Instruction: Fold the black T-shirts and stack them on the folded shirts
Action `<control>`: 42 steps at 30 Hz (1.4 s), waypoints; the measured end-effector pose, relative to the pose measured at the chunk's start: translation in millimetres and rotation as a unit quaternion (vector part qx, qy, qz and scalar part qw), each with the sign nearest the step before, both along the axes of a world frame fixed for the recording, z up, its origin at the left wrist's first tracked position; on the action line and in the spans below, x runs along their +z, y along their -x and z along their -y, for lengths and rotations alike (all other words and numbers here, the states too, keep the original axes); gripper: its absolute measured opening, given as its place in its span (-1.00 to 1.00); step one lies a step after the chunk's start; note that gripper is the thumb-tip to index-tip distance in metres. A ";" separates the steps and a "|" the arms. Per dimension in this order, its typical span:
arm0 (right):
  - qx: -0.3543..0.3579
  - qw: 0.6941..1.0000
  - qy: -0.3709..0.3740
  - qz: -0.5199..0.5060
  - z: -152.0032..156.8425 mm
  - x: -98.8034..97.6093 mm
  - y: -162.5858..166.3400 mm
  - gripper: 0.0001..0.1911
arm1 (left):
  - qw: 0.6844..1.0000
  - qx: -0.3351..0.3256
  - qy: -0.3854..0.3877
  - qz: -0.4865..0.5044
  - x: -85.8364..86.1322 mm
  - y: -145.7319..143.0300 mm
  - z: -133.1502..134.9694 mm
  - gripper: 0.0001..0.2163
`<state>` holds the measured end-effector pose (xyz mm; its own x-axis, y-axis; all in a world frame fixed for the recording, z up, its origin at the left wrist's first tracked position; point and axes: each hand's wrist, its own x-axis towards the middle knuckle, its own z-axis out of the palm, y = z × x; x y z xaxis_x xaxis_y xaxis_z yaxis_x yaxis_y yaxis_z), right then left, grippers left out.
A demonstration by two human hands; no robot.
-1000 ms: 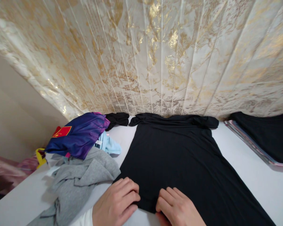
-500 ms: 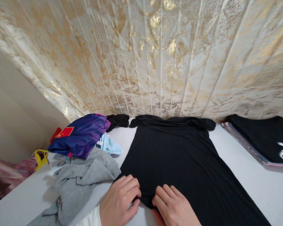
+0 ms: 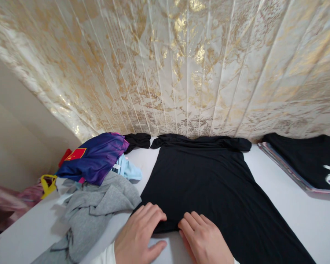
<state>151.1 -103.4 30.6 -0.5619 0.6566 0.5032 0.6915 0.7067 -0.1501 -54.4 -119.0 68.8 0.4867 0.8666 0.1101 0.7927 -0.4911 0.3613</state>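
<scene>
A black garment [image 3: 209, 190] lies spread flat on the white table [image 3: 291, 212], its far end bunched against the curtain. My left hand [image 3: 140, 236] rests on the garment's near left corner, fingers together on top and thumb on the table, pinching the hem. My right hand [image 3: 205, 238] sits just to its right, fingers curled over the same near edge. Both hands are close together at the bottom middle of the view.
A heap of clothes lies at the left: a grey top [image 3: 93, 212], a purple-blue garment [image 3: 95, 157], a light blue piece [image 3: 128, 169]. A folded black shirt [image 3: 305, 161] rests on a stack at the far right. A cream-and-gold curtain [image 3: 181, 66] hangs behind.
The garment's near hem has been drawn up and away from me, baring more table under my hands. My left thumb has come off the cloth onto the table.
</scene>
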 end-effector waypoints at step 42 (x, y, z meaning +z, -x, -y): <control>0.089 0.995 0.002 0.035 4.7 4.1 -23.1 -0.85 | 0.988 -0.072 -0.124 -0.057 -3.4 50.7 8.2 -0.74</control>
<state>174.2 -108.1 34.7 -0.7029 0.5457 0.4563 0.5650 0.8180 -0.1079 -105.1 -127.2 65.4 0.6244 0.7406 0.2481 0.7368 -0.6639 0.1276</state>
